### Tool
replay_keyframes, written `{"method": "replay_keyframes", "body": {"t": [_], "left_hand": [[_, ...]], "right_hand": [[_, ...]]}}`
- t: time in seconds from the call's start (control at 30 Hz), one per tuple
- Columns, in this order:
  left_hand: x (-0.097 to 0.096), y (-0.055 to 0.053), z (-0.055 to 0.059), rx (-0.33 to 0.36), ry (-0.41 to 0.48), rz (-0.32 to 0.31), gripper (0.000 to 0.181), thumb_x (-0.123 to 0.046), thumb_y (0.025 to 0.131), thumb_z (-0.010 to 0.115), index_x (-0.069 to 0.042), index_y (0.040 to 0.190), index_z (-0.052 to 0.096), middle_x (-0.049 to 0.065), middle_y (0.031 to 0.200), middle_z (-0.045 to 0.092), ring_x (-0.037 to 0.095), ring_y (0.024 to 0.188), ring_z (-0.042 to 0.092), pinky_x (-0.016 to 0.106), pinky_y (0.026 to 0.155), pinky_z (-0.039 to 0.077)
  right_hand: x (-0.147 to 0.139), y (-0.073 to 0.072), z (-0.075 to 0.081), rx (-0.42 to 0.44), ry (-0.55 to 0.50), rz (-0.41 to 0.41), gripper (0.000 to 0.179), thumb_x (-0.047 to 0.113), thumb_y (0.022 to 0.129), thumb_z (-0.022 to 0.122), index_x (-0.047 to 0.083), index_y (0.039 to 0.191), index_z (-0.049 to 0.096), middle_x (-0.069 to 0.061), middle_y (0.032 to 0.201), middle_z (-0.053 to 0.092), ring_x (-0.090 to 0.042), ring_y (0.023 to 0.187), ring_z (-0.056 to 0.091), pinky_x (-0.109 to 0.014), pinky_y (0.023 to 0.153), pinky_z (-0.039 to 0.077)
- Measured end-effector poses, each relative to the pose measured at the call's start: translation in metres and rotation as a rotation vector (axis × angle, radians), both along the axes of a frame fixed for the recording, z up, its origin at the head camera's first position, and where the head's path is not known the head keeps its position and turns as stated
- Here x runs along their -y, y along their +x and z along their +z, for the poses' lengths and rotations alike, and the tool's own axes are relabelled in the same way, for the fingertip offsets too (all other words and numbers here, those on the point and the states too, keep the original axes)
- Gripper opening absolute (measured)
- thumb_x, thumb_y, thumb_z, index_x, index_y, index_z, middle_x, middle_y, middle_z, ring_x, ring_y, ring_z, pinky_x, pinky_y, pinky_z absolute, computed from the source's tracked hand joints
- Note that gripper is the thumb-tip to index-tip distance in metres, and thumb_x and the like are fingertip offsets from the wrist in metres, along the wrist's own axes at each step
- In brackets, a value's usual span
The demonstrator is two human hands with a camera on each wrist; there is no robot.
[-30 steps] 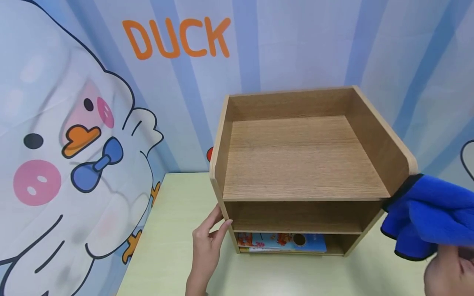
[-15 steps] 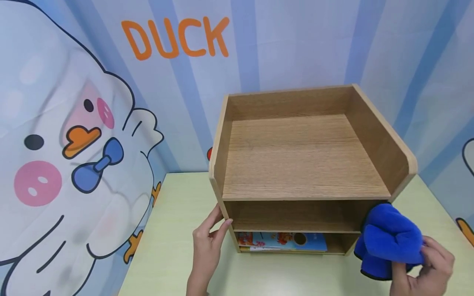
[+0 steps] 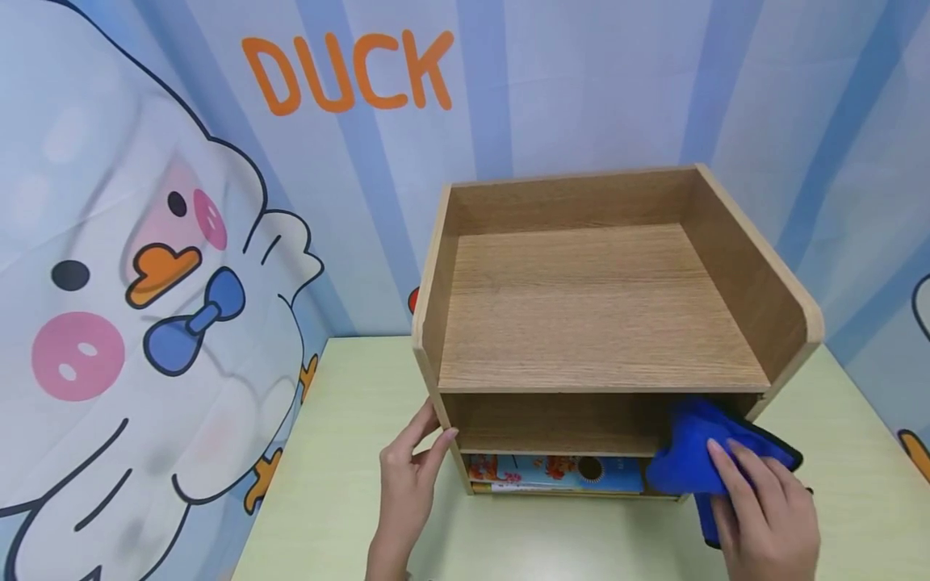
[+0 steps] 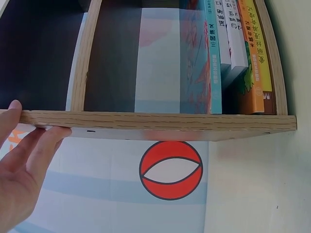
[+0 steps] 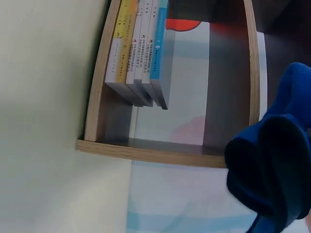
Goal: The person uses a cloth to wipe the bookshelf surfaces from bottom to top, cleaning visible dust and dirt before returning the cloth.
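Note:
A wooden desktop shelf (image 3: 603, 307) with a tray-like top and two lower compartments stands on the table. My left hand (image 3: 410, 484) pinches the front edge of its left side panel between thumb and fingers; the left wrist view shows the hand (image 4: 24, 170) on that panel close by. With my right hand (image 3: 770, 508) I hold a blue cloth (image 3: 697, 456) with black edging against the front right of the shelf, partly inside the compartments. The cloth (image 5: 272, 160) hides most of the right hand in the right wrist view. Part of the right panel is behind the cloth.
Several books (image 3: 559, 472) lie stacked in the bottom compartment. The pale table (image 3: 349, 403) extends on both sides of the shelf. Behind it hangs a blue striped backdrop (image 3: 581, 89) with a duck figure and lettering.
My right hand has carried the blue cloth from outside the right panel leftward to the front of the lower compartments. My left hand and the shelf have stayed put.

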State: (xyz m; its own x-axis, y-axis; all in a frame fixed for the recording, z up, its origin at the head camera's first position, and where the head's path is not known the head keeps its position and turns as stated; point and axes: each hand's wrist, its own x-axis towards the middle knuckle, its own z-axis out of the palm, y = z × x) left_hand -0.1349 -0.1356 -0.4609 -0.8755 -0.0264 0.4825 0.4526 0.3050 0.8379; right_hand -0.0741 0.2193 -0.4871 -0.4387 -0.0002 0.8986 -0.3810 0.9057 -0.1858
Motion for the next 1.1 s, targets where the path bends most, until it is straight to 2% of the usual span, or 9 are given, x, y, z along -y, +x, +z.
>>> {"method": "replay_keyframes", "body": {"t": [0.07,0.17,0.37,0.63,0.73,0.8,0.9,1.0,1.1], "left_hand": [[0.000,0.000,0.000,0.001,-0.003,0.001,0.050,-0.018,0.095,0.069,-0.015,0.143,0.056,0.007,0.127,0.067,0.021,0.110,0.067,0.027,0.072,0.060],[0.001,-0.001,0.000,0.003,-0.002,-0.005,0.050,-0.017,0.095,0.069,-0.015,0.143,0.056,0.007,0.127,0.067,0.021,0.110,0.066,0.028,0.072,0.060],[0.001,-0.001,0.001,0.016,-0.003,-0.007,0.050,-0.017,0.095,0.069,-0.017,0.143,0.056,0.006,0.127,0.067,0.020,0.110,0.066,0.028,0.073,0.060],[0.000,-0.001,0.001,0.047,0.006,0.011,0.051,-0.015,0.093,0.070,-0.016,0.143,0.056,0.003,0.127,0.067,0.020,0.110,0.067,0.027,0.073,0.060],[0.000,-0.001,0.000,0.047,0.007,0.020,0.052,-0.013,0.093,0.071,-0.015,0.143,0.057,0.005,0.127,0.067,0.021,0.110,0.067,0.028,0.072,0.060],[-0.001,-0.001,0.000,0.044,0.006,0.024,0.052,-0.012,0.092,0.071,-0.015,0.143,0.056,0.006,0.127,0.067,0.022,0.110,0.067,0.028,0.072,0.060],[-0.001,-0.001,-0.001,0.038,0.004,0.021,0.052,-0.011,0.092,0.071,-0.014,0.143,0.056,0.007,0.126,0.067,0.022,0.110,0.067,0.027,0.072,0.060],[-0.001,-0.001,-0.001,0.032,0.006,0.017,0.052,-0.012,0.093,0.070,-0.015,0.143,0.056,0.008,0.126,0.068,0.022,0.110,0.067,0.027,0.071,0.060],[-0.001,0.000,-0.001,0.023,0.010,0.016,0.051,-0.012,0.093,0.070,-0.014,0.143,0.056,0.009,0.126,0.068,0.022,0.109,0.067,0.027,0.071,0.060]], "right_hand": [[-0.001,-0.001,0.000,0.107,0.070,-0.007,0.050,0.034,0.109,0.036,-0.003,0.123,0.068,-0.026,0.115,0.066,-0.048,0.093,0.057,-0.046,0.094,0.049],[0.001,-0.003,0.002,0.246,0.132,-0.031,0.060,0.039,0.110,0.026,-0.004,0.128,0.063,-0.025,0.120,0.064,-0.046,0.098,0.055,-0.060,0.073,0.046],[0.012,-0.005,0.014,0.397,0.135,-0.087,0.073,0.047,0.108,0.016,-0.010,0.128,0.057,-0.029,0.119,0.062,-0.047,0.098,0.051,-0.060,0.071,0.045],[0.021,-0.008,0.018,0.357,0.102,-0.112,0.070,0.044,0.110,0.014,-0.009,0.123,0.058,-0.029,0.113,0.064,-0.047,0.091,0.052,-0.057,0.064,0.045],[0.022,-0.008,0.014,0.338,0.066,-0.104,0.044,0.028,0.109,0.038,-0.009,0.121,0.059,-0.028,0.113,0.064,-0.047,0.092,0.052,-0.057,0.069,0.046],[0.024,-0.008,0.012,0.336,0.025,-0.100,0.028,0.012,0.101,0.057,-0.008,0.120,0.060,-0.028,0.114,0.064,-0.047,0.094,0.051,-0.057,0.075,0.046],[0.027,-0.007,0.010,0.322,-0.056,-0.096,0.043,-0.010,0.078,0.076,-0.006,0.118,0.063,-0.026,0.113,0.064,-0.047,0.096,0.051,-0.055,0.081,0.044],[0.031,-0.006,0.008,0.319,-0.108,-0.101,0.044,-0.012,0.076,0.077,-0.006,0.117,0.064,-0.026,0.113,0.064,-0.047,0.098,0.051,-0.055,0.085,0.043],[0.035,-0.007,0.007,0.322,-0.109,-0.111,0.033,-0.004,0.086,0.072,-0.007,0.118,0.063,-0.027,0.114,0.064,-0.047,0.100,0.051,-0.057,0.085,0.043]]}}
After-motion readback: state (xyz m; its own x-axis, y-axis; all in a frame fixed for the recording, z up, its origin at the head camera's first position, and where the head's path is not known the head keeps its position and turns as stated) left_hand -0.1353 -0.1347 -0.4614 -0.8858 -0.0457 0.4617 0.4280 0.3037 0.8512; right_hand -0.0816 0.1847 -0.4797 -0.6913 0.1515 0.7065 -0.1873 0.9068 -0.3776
